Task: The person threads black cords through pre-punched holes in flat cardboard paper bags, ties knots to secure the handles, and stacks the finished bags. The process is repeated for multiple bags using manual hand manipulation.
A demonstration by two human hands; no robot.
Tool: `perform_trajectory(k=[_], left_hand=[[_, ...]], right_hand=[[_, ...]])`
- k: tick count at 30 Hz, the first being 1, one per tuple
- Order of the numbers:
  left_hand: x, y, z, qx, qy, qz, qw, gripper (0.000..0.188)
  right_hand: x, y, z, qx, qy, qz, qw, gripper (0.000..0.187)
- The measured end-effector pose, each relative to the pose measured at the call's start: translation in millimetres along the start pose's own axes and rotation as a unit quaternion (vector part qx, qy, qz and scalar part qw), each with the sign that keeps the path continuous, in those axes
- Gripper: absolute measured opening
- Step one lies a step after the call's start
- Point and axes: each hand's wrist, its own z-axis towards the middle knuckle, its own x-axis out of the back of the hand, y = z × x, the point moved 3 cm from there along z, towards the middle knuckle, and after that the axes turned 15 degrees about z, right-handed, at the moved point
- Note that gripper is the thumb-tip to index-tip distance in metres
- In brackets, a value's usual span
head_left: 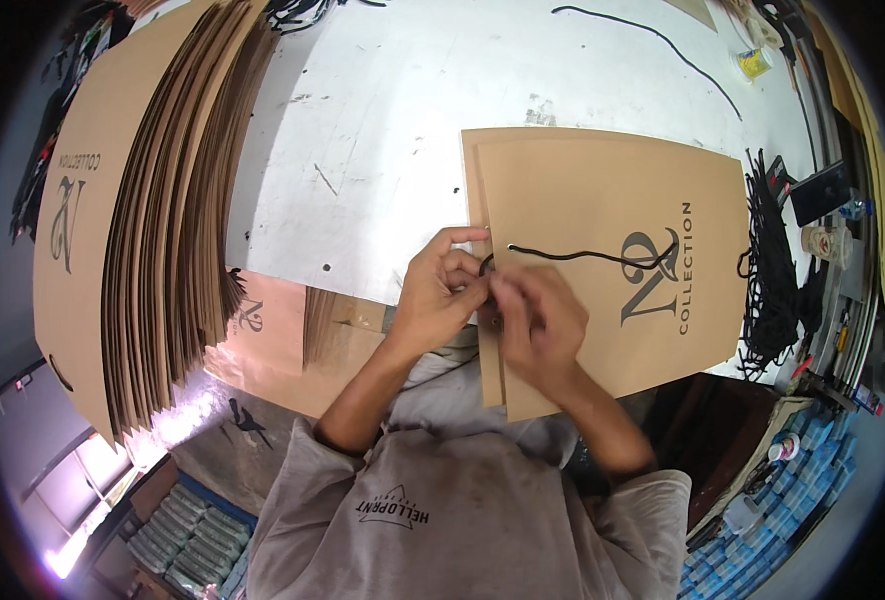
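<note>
A white, flat counter carries a brown, rectangular paper bag, laid flat and overhanging the near edge. A thin black cord extends from the bag's eyelet. Left hand: fingers pinching cord beside the bag's edge. Right hand: fingers adjoining, blurred; grip indeterminable.

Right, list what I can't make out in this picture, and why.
All in the head view:
Right hand: blurred, so its exact grip is unclear.
Left hand: the right hand overlaps its fingertips, so the pinch is unclear.
Brown paper bag: its upper panel hides the inside.
Cord bundle at the top: cut off by the picture's edge.
</note>
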Motion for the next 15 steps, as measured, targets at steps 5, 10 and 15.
perform_trajectory(k=[5, 10, 15], left_hand=[[10, 10, -10, -0.068, 0.130, 0.193, 0.970, 0.029], [17, 19, -7, -0.253, 0.155, 0.348, 0.889, 0.018], [12, 20, -2, -0.208, 0.094, 0.220, 0.948, 0.016]], right_hand=[[-5, 14, 21, -0.056, -0.060, -0.152, 0.985, 0.021], [-4, 13, 20, -0.089, -0.125, -0.102, 0.983, 0.018], [16, 23, 20, -0.272, -0.076, 0.087, 0.955, 0.007]])
